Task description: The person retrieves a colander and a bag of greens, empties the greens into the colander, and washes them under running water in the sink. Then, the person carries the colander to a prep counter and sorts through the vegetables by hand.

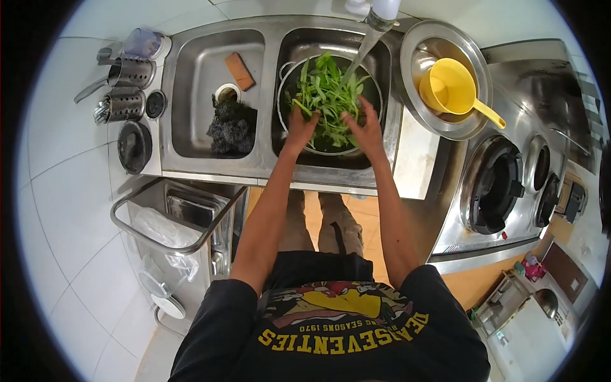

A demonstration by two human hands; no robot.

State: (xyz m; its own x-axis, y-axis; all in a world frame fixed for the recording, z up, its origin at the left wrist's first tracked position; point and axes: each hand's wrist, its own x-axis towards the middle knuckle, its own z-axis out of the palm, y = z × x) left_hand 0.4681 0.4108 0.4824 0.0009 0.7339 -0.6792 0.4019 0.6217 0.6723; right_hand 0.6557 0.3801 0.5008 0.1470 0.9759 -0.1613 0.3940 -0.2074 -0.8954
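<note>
A bunch of leafy greens (328, 89) fills a round metal basin (280, 114) in the right-hand sink. Water from the faucet (380, 22) runs down onto the leaves. My left hand (301, 129) grips the greens at their near left side, its fingertips partly hidden among the stems. On the near right side, my right hand (365, 130) is curled against the same bunch, thumb and fingers around some of the leaves. The greens lie between both hands.
The left sink (191, 76) holds an orange-brown block (240, 70) and dark mesh (233, 127) by its drain. To the right, a yellow dipper (449, 86) sits in a steel bowl (417, 41), beside a gas stove (496, 184). Utensil holders (130, 105) stand left.
</note>
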